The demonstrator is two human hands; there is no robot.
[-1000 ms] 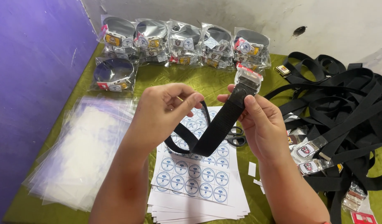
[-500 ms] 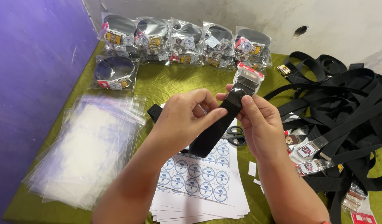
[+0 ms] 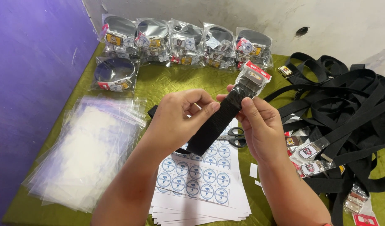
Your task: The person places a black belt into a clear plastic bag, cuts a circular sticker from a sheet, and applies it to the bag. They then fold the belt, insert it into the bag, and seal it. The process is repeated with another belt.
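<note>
**Two hands hold a black belt over the sticker sheets**

Head view: the left hand [image 3: 180,121] is closed around a black webbing belt [image 3: 215,123], with the thumb pressing on the flat face of the strap and the other fingers curled behind it. The right hand [image 3: 259,125] is also closed on the same belt, a little higher, just under the buckle [image 3: 253,77], which is wrapped in clear plastic with a red edge. The belt is in the air above the middle of the table [image 3: 167,86], tilted, with the buckle end pointing to the far edge.

Under the hands lies a stack of white sheets with round blue stickers [image 3: 196,175], at the near edge. Black scissors [image 3: 234,137] lie just beside the stack. A pile of clear plastic bags [image 3: 88,150] lies at the left edge. Bagged belts [image 3: 180,44] stand in a row along the far edge, against the wall. A heap of loose black belts [image 3: 343,109] covers the right side.
</note>
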